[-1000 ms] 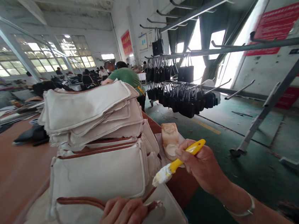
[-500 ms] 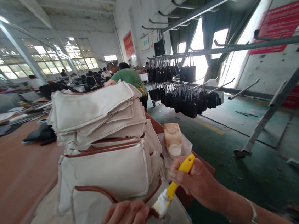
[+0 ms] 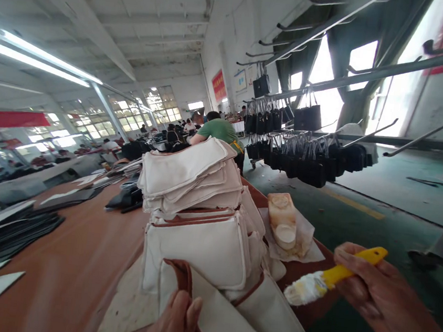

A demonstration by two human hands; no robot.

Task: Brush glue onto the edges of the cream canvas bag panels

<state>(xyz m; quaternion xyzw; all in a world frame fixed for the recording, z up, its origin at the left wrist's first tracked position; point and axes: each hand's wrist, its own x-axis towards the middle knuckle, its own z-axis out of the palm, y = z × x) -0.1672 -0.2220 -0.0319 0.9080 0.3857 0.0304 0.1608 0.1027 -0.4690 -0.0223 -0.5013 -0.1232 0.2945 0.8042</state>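
My right hand [image 3: 383, 304] grips a yellow-handled brush [image 3: 328, 280], its white bristles loaded with pale glue and held off the right side of the table. At the bottom edge, my left hand [image 3: 175, 325] presses on a cream canvas bag piece with brown leather trim [image 3: 229, 320], one flap of it lifted. Behind it rises a tall stack of similar cream bag pieces [image 3: 197, 205]. A glue container [image 3: 282, 225] lies on crumpled paper to the right of the stack.
The long brown table [image 3: 68, 271] holds dark and white sheets [image 3: 4, 238] at the left. A rack of black bags [image 3: 305, 154] hangs at the right over a green floor. A person in a green shirt [image 3: 219, 130] sits further back, with others beyond.
My right hand has pulled the brush away from the bag piece, out to the right. The camera view has swung left. The trimmed flap now stands up higher under my left hand.
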